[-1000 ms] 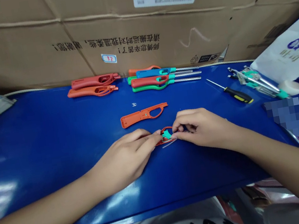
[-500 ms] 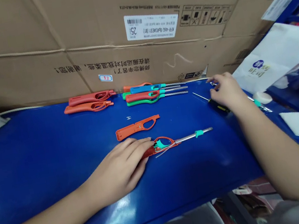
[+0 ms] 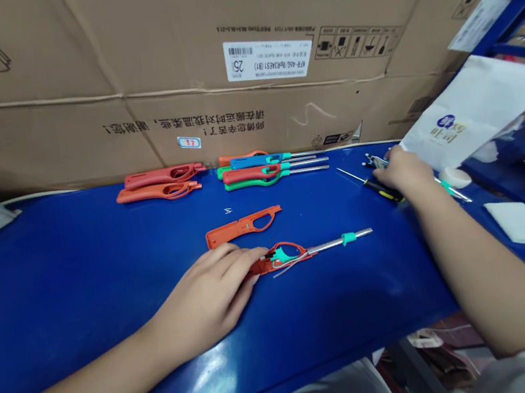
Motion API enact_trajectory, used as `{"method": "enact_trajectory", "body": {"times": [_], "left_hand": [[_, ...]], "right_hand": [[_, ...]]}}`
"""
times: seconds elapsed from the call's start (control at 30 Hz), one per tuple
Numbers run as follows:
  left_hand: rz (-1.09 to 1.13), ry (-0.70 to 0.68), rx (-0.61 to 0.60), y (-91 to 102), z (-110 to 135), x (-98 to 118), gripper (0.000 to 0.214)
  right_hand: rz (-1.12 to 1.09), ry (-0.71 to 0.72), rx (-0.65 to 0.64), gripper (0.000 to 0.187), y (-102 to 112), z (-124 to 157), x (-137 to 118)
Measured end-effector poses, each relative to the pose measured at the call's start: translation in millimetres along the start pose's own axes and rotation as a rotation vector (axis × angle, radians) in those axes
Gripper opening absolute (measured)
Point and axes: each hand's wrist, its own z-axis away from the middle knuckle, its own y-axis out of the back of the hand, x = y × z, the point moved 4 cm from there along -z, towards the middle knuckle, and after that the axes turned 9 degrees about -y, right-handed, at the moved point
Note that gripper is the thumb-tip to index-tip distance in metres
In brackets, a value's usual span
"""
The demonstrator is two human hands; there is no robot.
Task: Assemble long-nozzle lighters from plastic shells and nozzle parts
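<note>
My left hand [image 3: 208, 291] lies closed over the handle of an opened orange stick lighter [image 3: 274, 262] and covers much of it. A teal trigger [image 3: 283, 256] and a loose thin pale wire show in its shell. Its metal tube [image 3: 336, 242] points right and bears a teal collar [image 3: 348, 237]. The matching orange shell half [image 3: 242, 226] lies just behind, inner side up. At the right, my right hand [image 3: 404, 168] has its fingers curled down at some small parts [image 3: 371, 161]; what is in the fingers is hidden. A black and yellow screwdriver [image 3: 383, 191] lies beside that hand.
Red and orange lighter bodies [image 3: 157, 177] and several lighters with metal tubes [image 3: 258, 171] line the table's back, against a large cardboard box [image 3: 167, 57]. Tiny white bits [image 3: 228, 211] lie mid-table. A white paper bag [image 3: 470, 109], a round white item [image 3: 455, 177] and white paper [image 3: 518, 222] are at right.
My right hand has lowered and reached in among the small parts, its fingers now more curled. My left hand stays on the lighter. The camera view has shifted slightly.
</note>
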Motion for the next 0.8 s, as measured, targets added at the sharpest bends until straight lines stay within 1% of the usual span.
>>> {"method": "enact_trajectory", "body": {"times": [0.1,0.2,0.3,0.33,0.37,0.4,0.43,0.5,0.57,0.67,0.7,0.73,0.77,0.8], "left_hand": [[0.002,0.003,-0.007,-1.3,0,-1,0.032],[0.007,0.002,-0.015,-2.4,0,-1,0.032],[0.010,0.000,-0.015,-2.5,0,-1,0.032],[0.012,0.000,-0.016,-2.5,0,-1,0.032],[0.017,0.001,-0.018,-2.6,0,-1,0.031],[0.026,0.005,-0.018,-2.7,0,-1,0.031],[0.038,0.011,-0.013,-2.9,0,-1,0.030],[0.076,0.034,0.016,-2.9,0,-1,0.030],[0.133,0.075,0.076,-2.4,0,0,0.033],[0.210,0.155,0.190,-0.4,0,1,0.042],[0.229,0.171,0.220,0.3,0,1,0.046],[0.249,0.175,0.242,1.0,-1,3,0.050],[0.272,0.169,0.259,1.7,-1,4,0.052],[0.300,0.157,0.269,2.2,-2,5,0.050]], "right_hand": [[-0.094,0.083,0.056,0.042,7,5,-3],[-0.211,0.166,0.146,0.031,18,12,-6],[-0.329,0.212,0.242,0.020,29,18,-8],[-0.378,0.221,0.260,0.017,31,20,-10],[-0.458,0.229,0.249,0.014,32,22,-12],[-0.570,0.242,0.206,0.012,31,25,-15],[-0.706,0.260,0.133,0.010,29,30,-19],[-0.980,0.338,-0.079,0.010,22,46,-32],[-1.009,0.432,-0.206,0.015,16,74,-46],[-1.034,0.747,-0.491,0.016,12,134,-69],[-1.002,0.876,-0.547,0.014,14,155,-73],[-0.951,1.007,-0.577,0.012,16,176,-76],[-0.912,1.098,-0.582,0.011,18,193,-78],[-0.897,1.156,-0.606,0.011,20,207,-78]]}}
